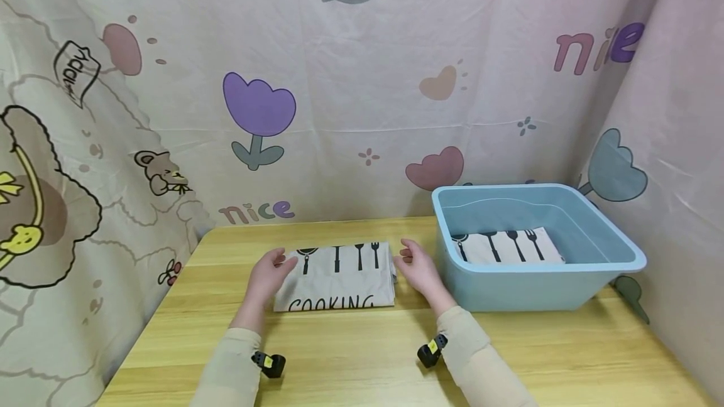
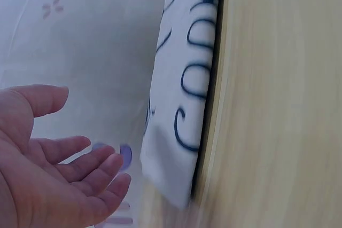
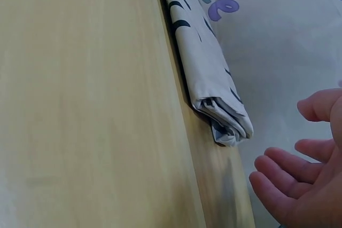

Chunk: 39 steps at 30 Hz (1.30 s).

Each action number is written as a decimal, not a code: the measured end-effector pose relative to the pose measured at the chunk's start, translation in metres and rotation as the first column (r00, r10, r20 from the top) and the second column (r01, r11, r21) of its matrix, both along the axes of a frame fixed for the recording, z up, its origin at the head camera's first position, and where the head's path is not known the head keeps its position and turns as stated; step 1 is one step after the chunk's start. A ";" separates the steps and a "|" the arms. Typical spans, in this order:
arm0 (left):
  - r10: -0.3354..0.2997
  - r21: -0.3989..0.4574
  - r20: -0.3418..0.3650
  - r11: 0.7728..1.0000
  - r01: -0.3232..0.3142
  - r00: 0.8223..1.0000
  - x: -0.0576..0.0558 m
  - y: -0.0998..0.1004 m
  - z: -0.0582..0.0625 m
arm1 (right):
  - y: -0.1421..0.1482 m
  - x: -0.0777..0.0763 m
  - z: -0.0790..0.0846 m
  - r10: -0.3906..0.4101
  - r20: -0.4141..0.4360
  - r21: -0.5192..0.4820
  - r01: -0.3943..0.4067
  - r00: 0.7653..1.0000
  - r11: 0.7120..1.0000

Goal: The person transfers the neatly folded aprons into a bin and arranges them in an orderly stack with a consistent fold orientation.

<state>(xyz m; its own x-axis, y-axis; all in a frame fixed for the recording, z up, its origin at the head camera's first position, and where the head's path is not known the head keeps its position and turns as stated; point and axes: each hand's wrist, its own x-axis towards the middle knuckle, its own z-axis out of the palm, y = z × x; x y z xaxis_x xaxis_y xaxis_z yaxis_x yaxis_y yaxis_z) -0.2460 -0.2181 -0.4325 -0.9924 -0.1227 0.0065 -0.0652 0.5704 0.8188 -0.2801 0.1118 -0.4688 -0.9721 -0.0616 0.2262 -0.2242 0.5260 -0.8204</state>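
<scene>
A folded white cloth (image 1: 336, 278), printed with black utensils and the word COOKING, lies flat on the wooden table (image 1: 339, 357). My left hand (image 1: 271, 275) hovers by its left edge, thumb and fingers apart and loosely bent. At the opposite end my right hand (image 1: 417, 267) is held the same way, close to the right edge. Both wrist views show the palms holding nothing; the left hand (image 2: 64, 169) and right hand (image 3: 307, 169) each appear apart from the cloth. Layered folds show at the cloth's right end (image 3: 230, 124).
A light blue plastic bin (image 1: 537, 287) stands on the right of the table, near my right hand. Inside it lies another white cloth (image 1: 509, 247) with the same black utensil print. A patterned curtain (image 1: 351, 80) hangs behind the table and along both sides.
</scene>
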 end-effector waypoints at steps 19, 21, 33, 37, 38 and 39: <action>-0.013 0.335 0.312 0.937 -0.097 0.950 -0.007 -0.029 -0.003 | -0.011 -0.001 0.004 -0.016 0.184 0.129 -0.008 0.983 0.992; -0.008 0.375 0.329 0.919 -0.123 0.944 -0.008 -0.029 -0.004 | -0.012 -0.002 0.005 -0.023 0.197 0.135 -0.004 0.980 0.991; -0.004 0.399 0.341 0.906 -0.142 0.940 -0.012 -0.030 -0.010 | -0.018 -0.006 0.004 -0.046 0.226 0.137 0.015 0.973 0.990; -0.013 0.403 0.348 0.905 -0.137 0.937 -0.014 -0.031 -0.011 | -0.020 -0.007 0.001 -0.050 0.235 0.119 0.023 0.971 0.993; -0.011 0.404 0.351 0.904 -0.141 0.936 -0.015 -0.031 -0.011 | -0.020 -0.007 0.000 -0.052 0.239 0.111 0.026 0.970 0.994; -0.010 0.409 0.355 0.901 -0.146 0.935 -0.015 -0.032 -0.011 | -0.020 -0.008 -0.001 -0.050 0.241 0.101 0.026 0.969 0.995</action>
<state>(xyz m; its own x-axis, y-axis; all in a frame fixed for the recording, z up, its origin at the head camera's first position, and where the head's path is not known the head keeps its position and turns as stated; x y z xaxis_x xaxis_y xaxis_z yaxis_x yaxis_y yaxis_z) -0.2615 -0.2496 -0.4439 -0.9119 -0.1038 -0.3971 -0.4093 0.1589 0.8985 -0.2879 0.0915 -0.4698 -0.9992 -0.0337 -0.0218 -0.0033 0.6093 -0.7929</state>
